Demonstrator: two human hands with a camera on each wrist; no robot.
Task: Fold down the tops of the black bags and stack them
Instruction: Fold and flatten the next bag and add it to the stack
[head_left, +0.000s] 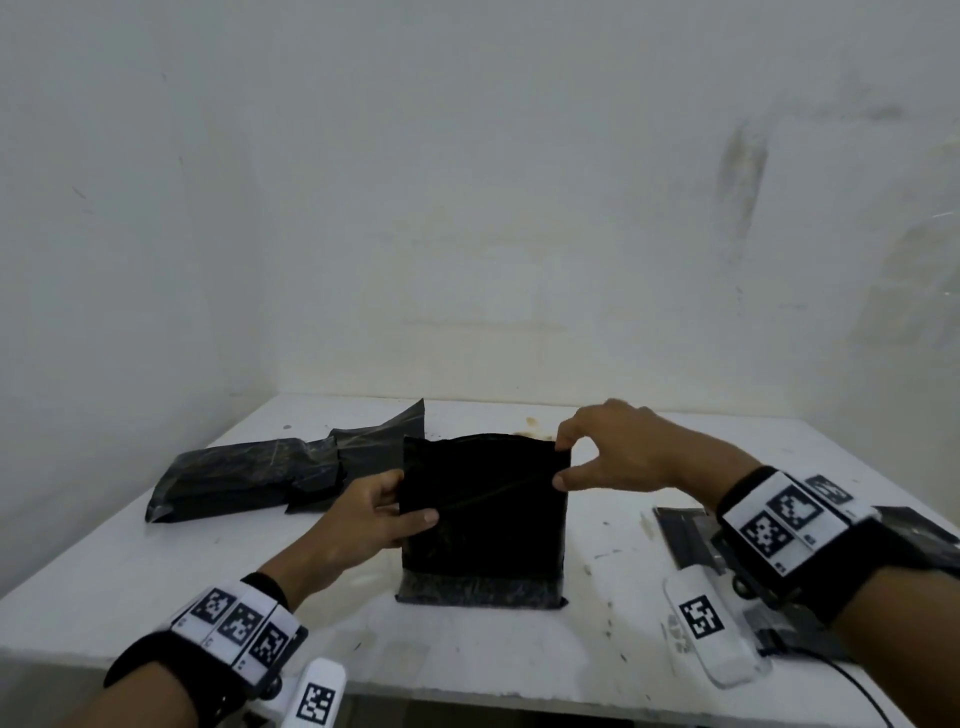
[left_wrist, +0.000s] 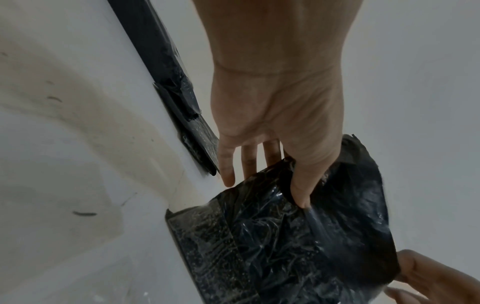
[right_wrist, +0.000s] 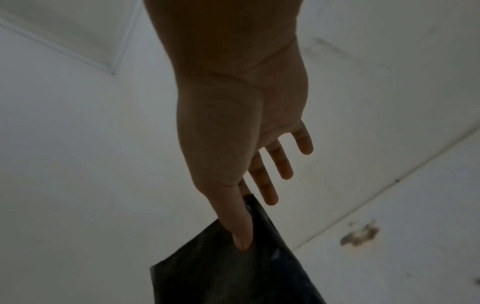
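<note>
A black bag (head_left: 483, 525) stands upright at the middle of the white surface (head_left: 130, 561). The left hand (head_left: 371, 512) grips its left edge, thumb in front and fingers behind. The right hand (head_left: 618, 452) pinches its top right corner between thumb and forefinger. More black bags (head_left: 249, 475) lie to the left.

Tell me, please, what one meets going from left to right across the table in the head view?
Pile of black bags → left hand → upright black bag → right hand → flat black bag at the right edge.
</note>
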